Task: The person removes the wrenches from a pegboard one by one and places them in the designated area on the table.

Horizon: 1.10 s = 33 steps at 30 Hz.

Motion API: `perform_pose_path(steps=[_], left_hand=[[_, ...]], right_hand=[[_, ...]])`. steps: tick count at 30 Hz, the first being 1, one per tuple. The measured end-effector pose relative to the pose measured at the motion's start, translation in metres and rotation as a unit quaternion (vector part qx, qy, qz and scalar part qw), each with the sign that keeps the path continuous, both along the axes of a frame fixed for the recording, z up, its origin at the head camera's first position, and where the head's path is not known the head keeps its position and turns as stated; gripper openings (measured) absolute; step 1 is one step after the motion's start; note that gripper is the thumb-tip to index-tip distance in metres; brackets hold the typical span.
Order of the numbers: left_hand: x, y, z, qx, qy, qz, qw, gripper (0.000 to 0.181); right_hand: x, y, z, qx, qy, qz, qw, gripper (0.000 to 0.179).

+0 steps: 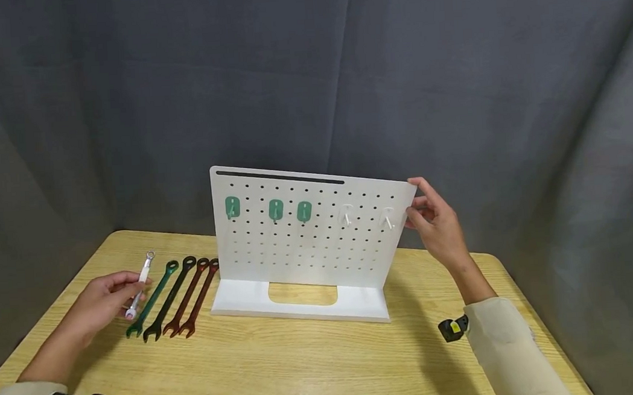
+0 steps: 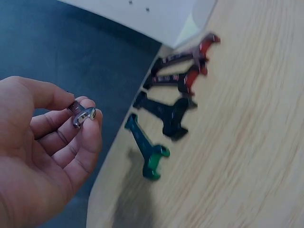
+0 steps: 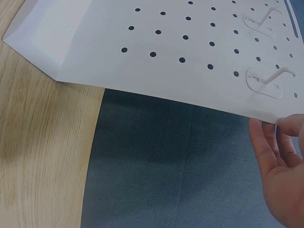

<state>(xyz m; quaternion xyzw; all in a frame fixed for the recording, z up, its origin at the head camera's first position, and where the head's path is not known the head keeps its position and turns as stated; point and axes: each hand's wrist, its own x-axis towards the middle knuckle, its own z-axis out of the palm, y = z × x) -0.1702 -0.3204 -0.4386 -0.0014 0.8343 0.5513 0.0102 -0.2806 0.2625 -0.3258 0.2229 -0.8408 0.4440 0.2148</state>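
A silver combination wrench (image 1: 144, 273) with a pale band round its shaft is pinched in my left hand (image 1: 107, 298), above the table's left side. In the left wrist view its open end (image 2: 85, 117) pokes out between thumb and fingers. Beside it lie a green wrench (image 1: 154, 297), a black wrench (image 1: 171, 298) and two dark red wrenches (image 1: 194, 295), side by side. My right hand (image 1: 439, 223) grips the upper right edge of a white pegboard (image 1: 298, 247), thumb in front and fingers behind. Three green hooks (image 1: 276, 209) and two white hooks (image 1: 388, 218) sit on the board.
The pegboard stands on a white base (image 1: 301, 310) with a cut-out, towards the back of the wooden table (image 1: 283, 368). A dark grey curtain (image 1: 265, 74) hangs behind and around the table.
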Motion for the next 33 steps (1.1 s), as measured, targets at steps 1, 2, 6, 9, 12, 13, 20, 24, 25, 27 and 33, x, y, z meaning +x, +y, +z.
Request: perform_pose_path(steps=[1, 2, 6, 9, 12, 13, 20, 24, 25, 27, 33], left_hand=[[0.000, -0.002, -0.001, -0.001, -0.006, 0.002, 1.0000, 0.037], [0.000, -0.003, -0.003, -0.005, -0.010, 0.003, 0.9999, 0.036], [-0.001, -0.009, -0.008, -0.042, -0.019, 0.006, 0.9989, 0.035], [-0.003, -0.015, -0.012, -0.072, -0.023, 0.013, 0.9970, 0.037], [-0.006, -0.020, -0.014, -0.080, -0.032, 0.014, 0.9962, 0.035], [-0.007, -0.021, -0.014, -0.081, -0.035, 0.013, 0.9960, 0.033], [-0.012, -0.023, -0.016, -0.107, -0.052, -0.015, 0.9928, 0.021], [-0.014, -0.021, -0.015, -0.131, -0.058, -0.013, 0.9897, 0.016], [-0.015, -0.021, -0.015, -0.137, -0.056, -0.012, 0.9889, 0.015], [-0.016, -0.021, -0.015, -0.154, -0.049, -0.012, 0.9869, 0.015], [-0.021, -0.021, -0.016, -0.205, -0.028, -0.011, 0.9782, 0.014]], right_hand=[[0.000, 0.000, -0.001, 0.000, 0.000, 0.000, 1.0000, 0.058], [0.000, -0.001, -0.001, 0.000, 0.001, 0.000, 1.0000, 0.057], [-0.001, -0.002, -0.001, 0.005, 0.005, 0.000, 1.0000, 0.056], [-0.001, -0.003, -0.001, 0.007, 0.008, 0.002, 0.9999, 0.056], [-0.002, -0.004, 0.000, 0.004, 0.008, 0.003, 1.0000, 0.056], [-0.002, -0.004, 0.000, 0.004, 0.008, 0.004, 1.0000, 0.056], [-0.003, -0.004, 0.000, 0.002, 0.003, 0.002, 1.0000, 0.056], [-0.002, -0.003, -0.002, 0.002, 0.000, -0.002, 1.0000, 0.058], [-0.002, -0.003, -0.002, 0.002, 0.001, -0.002, 1.0000, 0.058], [-0.002, -0.002, -0.002, 0.002, 0.003, -0.002, 1.0000, 0.058], [-0.001, 0.000, -0.002, 0.002, 0.005, -0.003, 1.0000, 0.057]])
